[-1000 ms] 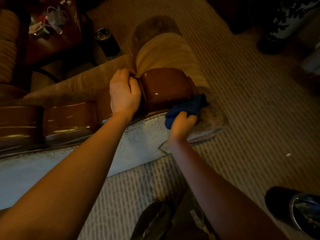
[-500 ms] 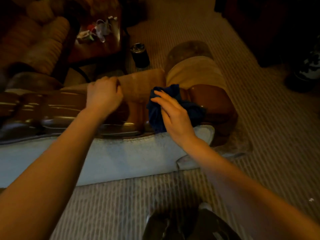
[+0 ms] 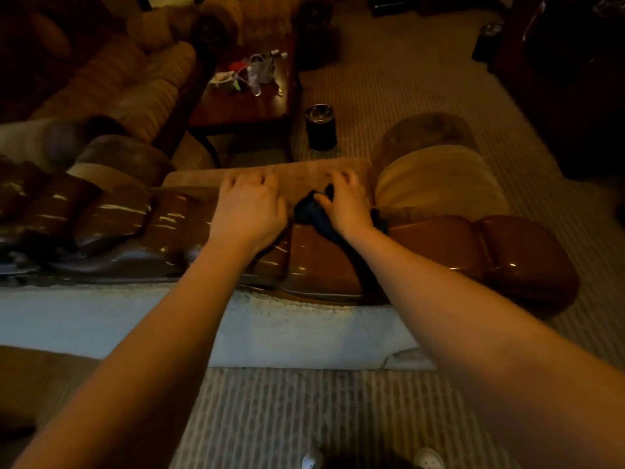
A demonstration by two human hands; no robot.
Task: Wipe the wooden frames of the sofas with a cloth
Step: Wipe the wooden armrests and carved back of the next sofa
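Observation:
The sofa's glossy brown wooden frame (image 3: pixel 449 245) runs across the middle of the head view, carved in rounded lobes along the top of the backrest. My right hand (image 3: pixel 345 204) holds a dark blue cloth (image 3: pixel 313 211) against the top of the frame, fingers curled over it toward the tan cushion behind. My left hand (image 3: pixel 250 208) rests on the frame just left of the cloth, fingers bent over the far edge. Part of the cloth trails down under my right wrist.
A dark wooden coffee table (image 3: pixel 250 103) with small clutter stands beyond the sofa. A black cylindrical bin (image 3: pixel 320 126) stands on the striped carpet beside it. A second striped sofa (image 3: pixel 135 86) lies far left. The sofa's pale back panel (image 3: pixel 135 323) faces me.
My right hand carried the cloth from the frame's right end up onto its top and leftward. My left hand stayed on the frame. The camera view lifted and pulled back.

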